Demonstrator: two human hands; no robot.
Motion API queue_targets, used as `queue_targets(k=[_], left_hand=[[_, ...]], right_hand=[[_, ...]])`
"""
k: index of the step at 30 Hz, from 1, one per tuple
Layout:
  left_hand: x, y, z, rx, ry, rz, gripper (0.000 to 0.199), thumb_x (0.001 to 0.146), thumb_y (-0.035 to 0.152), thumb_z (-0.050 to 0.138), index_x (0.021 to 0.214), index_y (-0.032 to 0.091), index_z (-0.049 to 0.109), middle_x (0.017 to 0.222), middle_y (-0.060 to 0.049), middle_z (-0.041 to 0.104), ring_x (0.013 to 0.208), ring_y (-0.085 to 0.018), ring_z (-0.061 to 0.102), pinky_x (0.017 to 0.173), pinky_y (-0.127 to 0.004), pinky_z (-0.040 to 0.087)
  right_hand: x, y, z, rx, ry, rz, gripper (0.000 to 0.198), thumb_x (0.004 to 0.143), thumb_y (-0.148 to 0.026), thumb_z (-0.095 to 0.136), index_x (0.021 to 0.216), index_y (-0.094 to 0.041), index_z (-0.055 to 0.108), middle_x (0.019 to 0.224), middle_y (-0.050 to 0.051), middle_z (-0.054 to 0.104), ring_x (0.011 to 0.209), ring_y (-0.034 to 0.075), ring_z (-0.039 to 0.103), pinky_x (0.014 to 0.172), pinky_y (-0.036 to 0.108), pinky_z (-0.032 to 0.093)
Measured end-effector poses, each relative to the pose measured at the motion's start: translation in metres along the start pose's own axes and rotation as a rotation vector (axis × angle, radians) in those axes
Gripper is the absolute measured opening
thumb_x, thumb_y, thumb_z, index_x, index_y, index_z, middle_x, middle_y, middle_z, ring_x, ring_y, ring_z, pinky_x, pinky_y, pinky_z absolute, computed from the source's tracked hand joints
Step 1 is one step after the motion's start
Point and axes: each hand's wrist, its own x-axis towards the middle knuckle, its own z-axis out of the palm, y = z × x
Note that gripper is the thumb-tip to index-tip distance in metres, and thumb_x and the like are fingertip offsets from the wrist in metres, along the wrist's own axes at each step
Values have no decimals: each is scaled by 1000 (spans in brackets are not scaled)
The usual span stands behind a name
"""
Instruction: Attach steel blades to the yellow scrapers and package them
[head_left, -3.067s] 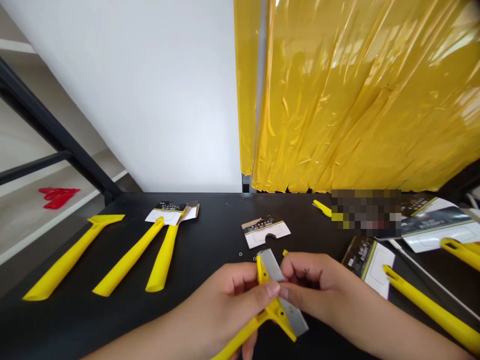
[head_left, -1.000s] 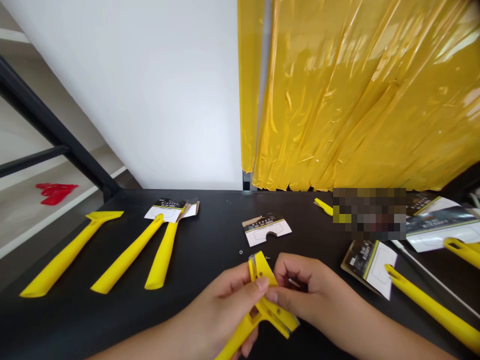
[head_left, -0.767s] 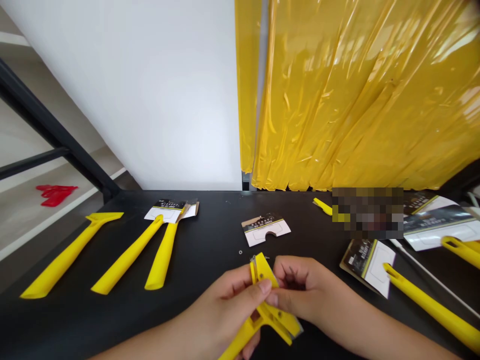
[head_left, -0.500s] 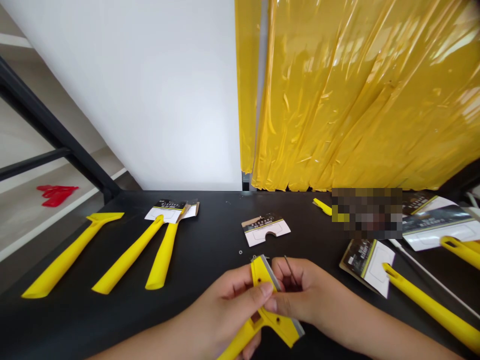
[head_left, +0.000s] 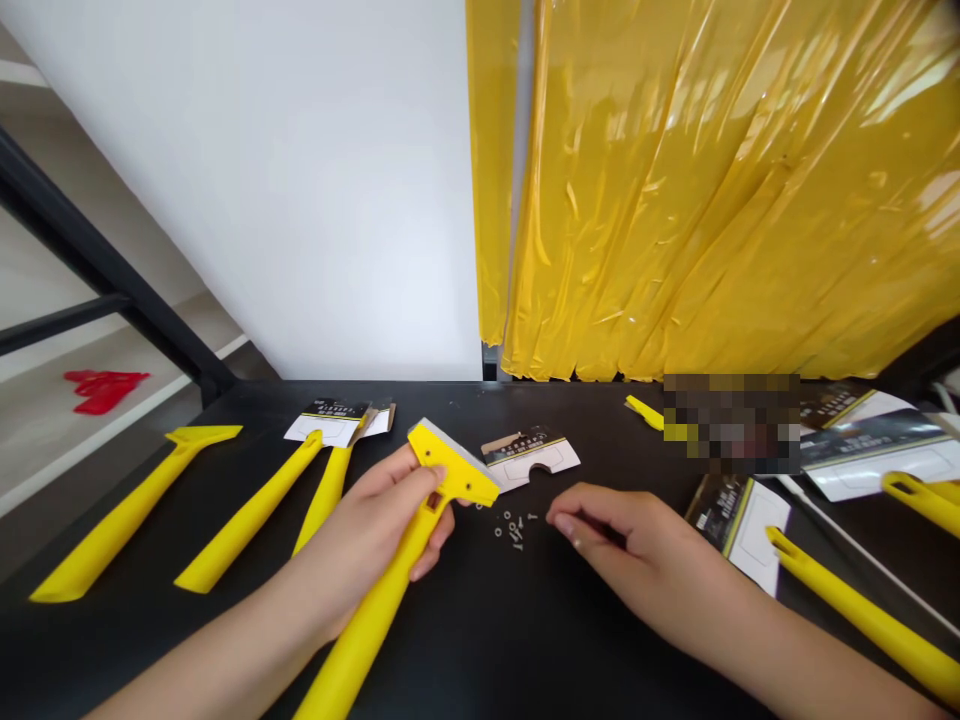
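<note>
My left hand (head_left: 397,500) is closed around the neck of a yellow scraper (head_left: 442,480). The scraper's wide head, with two small holes and a grey blade edge, points up and away, while its long handle runs down to the bottom edge. Beside a small pile of screws and nuts (head_left: 514,530) on the black table (head_left: 480,640), my right hand (head_left: 615,530) has its thumb and forefinger pinched together. Whatever may be between those fingertips is too small or hidden to make out. A cut-out cardboard card (head_left: 536,458) lies just behind the pile.
More yellow scraper parts lie at the left, including a scraper with a T-shaped head (head_left: 135,515) and a handle (head_left: 247,515). On the right are a carded yellow handle (head_left: 862,615), a white cable (head_left: 862,550) and packaging (head_left: 877,460). Yellow plastic curtains (head_left: 675,200) hang behind.
The scraper has moved up and left in my left hand. My right hand has let go of it and sits by the screws; the thin metal rod it had no longer shows.
</note>
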Motion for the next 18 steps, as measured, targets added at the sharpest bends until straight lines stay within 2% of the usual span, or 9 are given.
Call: queue_targets(k=[5,7,10,11,13,18], left_hand=[[-1,-4,1,-109,-71,-8,23,102,44,61,100,21,64,69,1,65,56,-11,52,57,-23,41],[-2,-5,2,-115,-91,-6,25,102,44,62,100,20,66,72,1,64,58,-11,51,60,-24,41],[-2,-4,2,-96,-83,18,27,101,44,64,96,18,68,75,0,64,60,-12,52,63,-25,41],[-1,-4,2,-89,-76,26,27,101,44,64,95,18,69,76,0,64,61,-12,52,63,-25,40],[-1,-3,2,-79,-62,36,27,101,43,64,94,17,70,76,0,65,61,-12,52,63,-25,40],[-3,-2,6,-50,-72,19,30,104,43,58,92,18,69,73,0,65,60,-12,50,65,-26,41]], right_hand=[[-3,-2,9,-65,2,-41,17,103,-28,55,109,-30,71,77,-5,63,67,15,56,60,27,41],[-3,-3,7,-58,35,-75,20,104,-24,52,111,-29,70,85,-2,66,74,15,61,67,27,46],[-3,0,3,-49,44,-230,34,104,-12,43,121,-26,69,100,3,67,92,17,66,85,30,51],[-2,1,4,-59,33,-278,38,103,-9,42,125,-25,68,103,4,66,94,17,66,86,30,51],[-2,2,8,-114,-6,-327,44,101,-6,43,131,-26,68,102,4,64,92,18,65,83,31,52],[-1,-1,20,-323,-48,-316,51,94,-3,49,136,-26,66,98,5,64,89,23,64,81,37,52]])
